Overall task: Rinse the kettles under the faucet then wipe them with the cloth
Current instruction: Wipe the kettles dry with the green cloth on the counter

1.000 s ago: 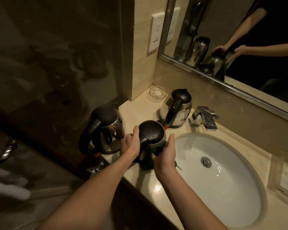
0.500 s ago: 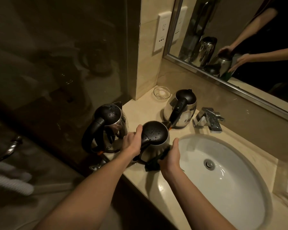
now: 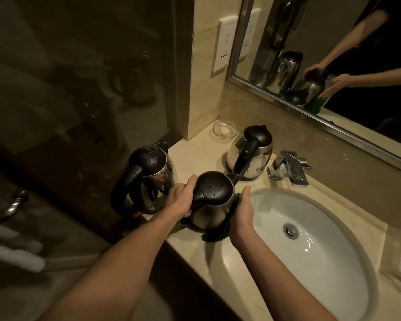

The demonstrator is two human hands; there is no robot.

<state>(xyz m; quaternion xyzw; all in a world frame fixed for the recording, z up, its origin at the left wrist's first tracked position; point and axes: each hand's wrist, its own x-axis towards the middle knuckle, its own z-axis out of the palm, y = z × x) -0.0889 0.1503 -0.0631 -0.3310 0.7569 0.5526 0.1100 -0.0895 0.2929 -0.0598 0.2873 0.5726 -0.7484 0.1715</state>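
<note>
Three steel kettles with black lids stand on the beige counter. The middle kettle (image 3: 212,200), its lid beaded with water, sits at the counter's front edge left of the sink. My left hand (image 3: 182,198) grips its black handle. My right hand (image 3: 241,212) presses a dark green cloth (image 3: 215,235) flat against the kettle's right side; the cloth's lower end trails onto the counter. The left kettle (image 3: 148,177) stands by the glass wall. The far kettle (image 3: 250,151) stands next to the faucet (image 3: 289,167).
A white oval sink (image 3: 310,251) fills the counter's right part. A small glass dish (image 3: 225,130) sits in the back corner. A mirror (image 3: 333,54) runs along the back wall. A glass partition (image 3: 79,89) borders the counter on the left.
My right hand with the cloth has slid along the middle kettle's right side. The left hand stays on the handle. The view has shifted slightly.
</note>
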